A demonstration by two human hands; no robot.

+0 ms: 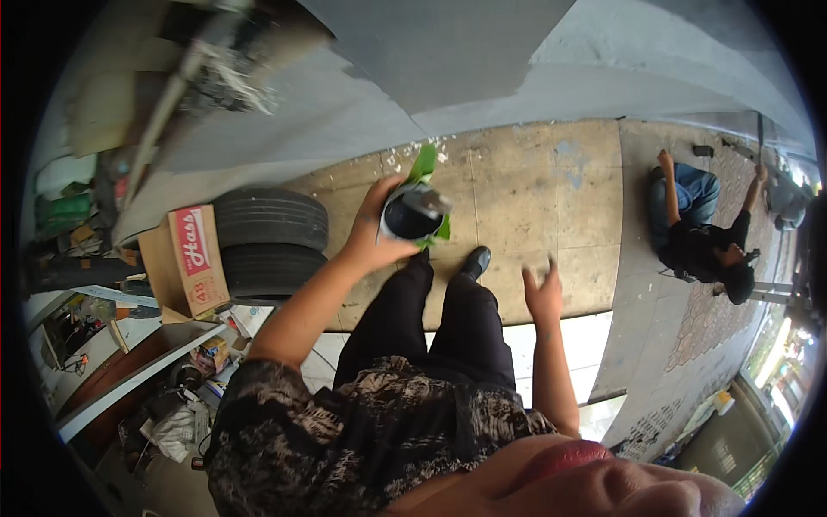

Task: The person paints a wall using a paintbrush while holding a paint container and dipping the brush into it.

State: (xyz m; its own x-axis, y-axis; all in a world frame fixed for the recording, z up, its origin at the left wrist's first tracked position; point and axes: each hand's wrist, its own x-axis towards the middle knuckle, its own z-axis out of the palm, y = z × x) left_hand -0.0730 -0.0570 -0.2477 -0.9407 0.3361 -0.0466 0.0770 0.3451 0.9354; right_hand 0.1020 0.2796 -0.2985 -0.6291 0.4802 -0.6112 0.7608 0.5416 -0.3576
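Note:
My left hand (379, 228) is wrapped round an open can (412, 221) with a dark inside, held up in front of me above the floor. A greyish, blurred piece that looks like a bent lid (431, 202) juts over the can's right side. Bright green, leaf-like pieces (422, 164) stick out beyond and below the can; I cannot tell whether they are leaf or paper. My right hand (544, 297) hangs over the floor to the right, fingers apart, with nothing plainly held in it. My feet in dark shoes stand on the tan floor below.
Stacked black tyres (271, 220) and a cardboard box (185, 263) stand at the left, above scattered clutter (181, 414). A grey wall (431, 69) runs along the far side, with white flecks at its foot. At the right another person (706, 228) in dark clothes sits low.

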